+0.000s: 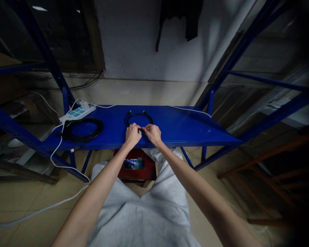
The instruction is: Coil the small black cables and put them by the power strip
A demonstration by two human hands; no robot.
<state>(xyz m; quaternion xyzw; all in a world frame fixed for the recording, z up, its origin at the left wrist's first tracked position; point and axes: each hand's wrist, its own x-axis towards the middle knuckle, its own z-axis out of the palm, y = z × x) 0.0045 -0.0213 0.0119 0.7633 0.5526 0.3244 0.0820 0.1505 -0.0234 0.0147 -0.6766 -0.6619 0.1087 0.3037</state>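
Observation:
A short black cable (139, 114) lies in a loop on the blue shelf (180, 127), its two plug ends pointing toward the wall. At the near side of the loop, my left hand (133, 134) pinches the cable with curled fingers. Close beside it, my right hand (152, 133) also has thumb and fingertips pressed together on a small dark part at the cable. Exactly what sits between the fingertips is too small to make out. A larger coil of black cable (82, 130) rests on the shelf to the left.
Behind the large coil stands a white power strip (78, 112) with a plug in it. A white cord (53, 163) hangs off the shelf's left end. Below the front edge, a lit phone (130, 164) lies on a dark red stool (141, 175). Blue posts (211, 103) flank the shelf.

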